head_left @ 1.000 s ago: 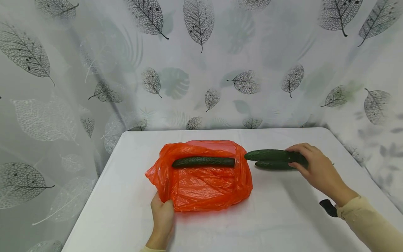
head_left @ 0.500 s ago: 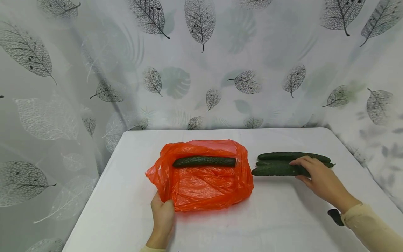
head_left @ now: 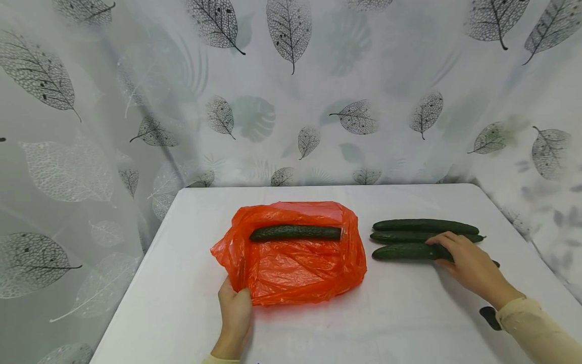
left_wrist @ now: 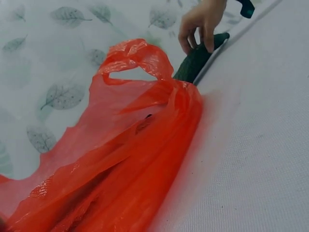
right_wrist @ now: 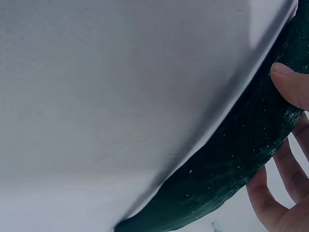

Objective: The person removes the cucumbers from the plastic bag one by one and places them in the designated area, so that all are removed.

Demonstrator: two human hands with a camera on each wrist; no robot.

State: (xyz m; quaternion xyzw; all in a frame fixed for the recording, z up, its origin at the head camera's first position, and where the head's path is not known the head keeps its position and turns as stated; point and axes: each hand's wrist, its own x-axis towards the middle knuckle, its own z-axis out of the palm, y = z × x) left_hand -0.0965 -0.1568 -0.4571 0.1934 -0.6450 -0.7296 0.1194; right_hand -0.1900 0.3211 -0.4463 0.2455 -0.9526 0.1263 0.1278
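In the head view an orange-red plastic bag [head_left: 295, 270] lies with its mouth spread wide, and one dark green cucumber [head_left: 295, 232] rests inside along the far side. My left hand [head_left: 235, 316] grips the bag's near left edge; its fingertips are hidden by the plastic. To the right of the bag, my right hand [head_left: 470, 265] holds the nearest cucumber [head_left: 402, 252] on the table. In the right wrist view, the thumb [right_wrist: 292, 84] lies on one side of this cucumber and the fingers on the other. Two more cucumbers lie behind it, a middle one [head_left: 395, 236] and a far one [head_left: 423, 225].
A white cloth covers the table [head_left: 309, 336]. Behind it hangs a leaf-patterned curtain [head_left: 291, 111] along the back and both sides. A dark strap-like piece [head_left: 490, 318] is at the right wrist.
My right hand has brought its cucumber down and toward me, from over the other two to the near side of the row. The left hand and bag have stayed put.
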